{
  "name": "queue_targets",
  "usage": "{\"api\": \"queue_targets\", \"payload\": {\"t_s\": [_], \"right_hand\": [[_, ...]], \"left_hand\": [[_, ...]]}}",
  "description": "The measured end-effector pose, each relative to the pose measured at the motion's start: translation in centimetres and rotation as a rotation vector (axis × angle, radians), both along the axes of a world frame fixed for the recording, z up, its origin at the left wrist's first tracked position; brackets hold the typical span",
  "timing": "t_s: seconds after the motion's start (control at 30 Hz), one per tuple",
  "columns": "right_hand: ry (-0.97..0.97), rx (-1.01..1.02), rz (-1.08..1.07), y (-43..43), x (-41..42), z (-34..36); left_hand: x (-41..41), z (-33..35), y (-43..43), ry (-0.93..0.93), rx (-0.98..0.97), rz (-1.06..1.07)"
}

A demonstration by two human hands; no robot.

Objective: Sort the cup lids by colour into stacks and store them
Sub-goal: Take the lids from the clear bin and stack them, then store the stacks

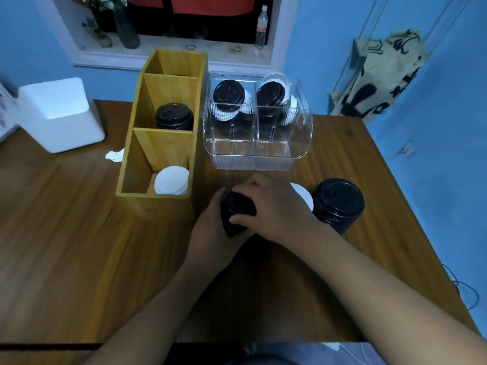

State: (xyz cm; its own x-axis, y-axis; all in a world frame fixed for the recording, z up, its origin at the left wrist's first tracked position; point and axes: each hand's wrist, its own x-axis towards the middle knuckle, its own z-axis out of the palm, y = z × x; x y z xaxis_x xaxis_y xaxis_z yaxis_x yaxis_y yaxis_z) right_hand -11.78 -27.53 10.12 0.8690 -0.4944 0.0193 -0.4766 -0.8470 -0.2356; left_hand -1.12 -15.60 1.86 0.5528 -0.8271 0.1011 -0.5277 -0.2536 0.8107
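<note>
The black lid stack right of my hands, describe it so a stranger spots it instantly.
Find the clear organiser on the table. Nearer than its right corner stands the black lid stack. It is the only black stack neither boxed nor held.

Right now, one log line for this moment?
left hand, right hand: gripping black lid stack | second black stack: standing right | wooden organiser: black lids middle, white lids near | clear bin: mixed lids

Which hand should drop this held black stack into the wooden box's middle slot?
Left, likely. The left hand grips the black stack on the side nearest the wooden box; the right hand would cross over.
</note>
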Motion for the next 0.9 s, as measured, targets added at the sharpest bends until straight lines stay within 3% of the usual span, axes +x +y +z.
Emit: {"api": "queue_targets", "payload": {"t_s": [0.27,0.47,0.6,0.7,0.9], "right_hand": [[0.062,0.02,0.035,-0.8,0.6,0.4],[0.178,-0.103,0.13,-1.8,1.2,2.0],[0.001,0.076,0.036,-4.8,2.4,5.0],[-0.239,0.014,-0.1,-9.8,4.0,6.3],[-0.15,-0.036,-0.249,-19.3,7.1,7.5]], "left_hand": [[-0.1,-0.2,0.0,-0.065,0.042,-0.017],[0.0,-0.1,0.0,-0.074,0.025,-0.02],[0.3,-0.5,-0.1,-0.076,0.026,0.027],[0.3,-0.8,-0.1,-0.069,0.064,0.054],[0.4,-0.7,0.0,-0.052,0.063,0.048]]}}
